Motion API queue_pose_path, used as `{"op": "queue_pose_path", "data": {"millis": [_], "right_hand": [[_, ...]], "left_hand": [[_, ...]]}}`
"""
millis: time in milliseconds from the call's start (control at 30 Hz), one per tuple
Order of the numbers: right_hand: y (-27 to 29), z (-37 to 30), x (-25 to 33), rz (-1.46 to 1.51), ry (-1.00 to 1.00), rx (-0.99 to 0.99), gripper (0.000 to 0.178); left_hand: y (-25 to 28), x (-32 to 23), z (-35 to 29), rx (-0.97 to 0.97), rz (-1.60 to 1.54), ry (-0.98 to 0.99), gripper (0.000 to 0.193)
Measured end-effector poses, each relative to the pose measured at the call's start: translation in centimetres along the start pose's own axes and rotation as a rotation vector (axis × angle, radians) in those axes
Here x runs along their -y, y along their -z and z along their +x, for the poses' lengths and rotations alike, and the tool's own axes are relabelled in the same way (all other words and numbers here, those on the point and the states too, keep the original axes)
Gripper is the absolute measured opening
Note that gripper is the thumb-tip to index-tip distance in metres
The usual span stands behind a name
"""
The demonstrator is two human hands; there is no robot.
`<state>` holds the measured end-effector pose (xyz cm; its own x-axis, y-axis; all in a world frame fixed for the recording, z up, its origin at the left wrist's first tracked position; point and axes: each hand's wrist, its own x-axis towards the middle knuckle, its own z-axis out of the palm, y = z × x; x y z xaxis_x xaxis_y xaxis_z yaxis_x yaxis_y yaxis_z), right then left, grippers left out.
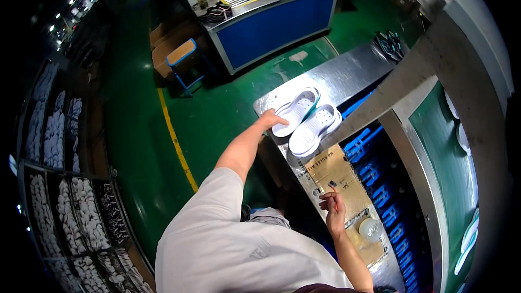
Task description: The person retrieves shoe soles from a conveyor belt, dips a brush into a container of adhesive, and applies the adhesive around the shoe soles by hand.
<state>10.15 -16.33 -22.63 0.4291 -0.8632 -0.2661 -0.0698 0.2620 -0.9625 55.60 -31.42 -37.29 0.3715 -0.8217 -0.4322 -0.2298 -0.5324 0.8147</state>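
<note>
Two white clogs stand side by side on the metal bench, with holes in their uppers at the far end. My left hand (271,120) grips the near end of the left clog (296,112), thumb on top of its footbed and fingers at its outer side. The right clog (312,133) rests beside it, untouched; a teal strip shows between the two. Over a brown cardboard sheet (347,182), my right hand (334,212) is closed around a thin red-handled tool (334,187) with a dark head, which looks like a small brush. A round translucent container (370,229) sits near my right wrist.
Right of the bench (353,70) runs a row of blue parts (382,190), then a green conveyor belt (434,125) carrying white pieces. A metal frame post (401,97) rises close by. Racks of white items (84,211) stand left; a stool (182,52) and blue-sided machine (277,30) lie ahead.
</note>
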Motion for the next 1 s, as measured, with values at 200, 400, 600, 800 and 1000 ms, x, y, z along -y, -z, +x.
{"op": "queue_pose_path", "data": {"millis": [200,400,600,800,1000], "right_hand": [[0.0,-1.1,-0.8,-0.029,-0.100,0.005,0.019],[0.2,-1.7,0.3,-0.032,-0.096,0.017,0.020],[1.8,-2.9,-1.5,0.025,-0.097,-0.050,0.019],[1.9,-3.0,-0.8,0.045,-0.077,-0.062,0.019],[2.3,-3.0,2.1,-0.126,-0.015,-0.059,0.017]], "left_hand": [[-1.4,-4.8,-1.0,-0.073,0.093,-0.028,0.086],[-0.9,-5.1,0.8,-0.066,0.033,-0.103,0.104],[-1.6,-5.5,0.5,0.095,-0.279,-0.046,0.101],[-0.7,-4.0,1.5,0.119,-0.376,-0.060,0.099],[2.1,-7.6,-3.1,-0.170,-0.347,-0.183,0.084]]}}
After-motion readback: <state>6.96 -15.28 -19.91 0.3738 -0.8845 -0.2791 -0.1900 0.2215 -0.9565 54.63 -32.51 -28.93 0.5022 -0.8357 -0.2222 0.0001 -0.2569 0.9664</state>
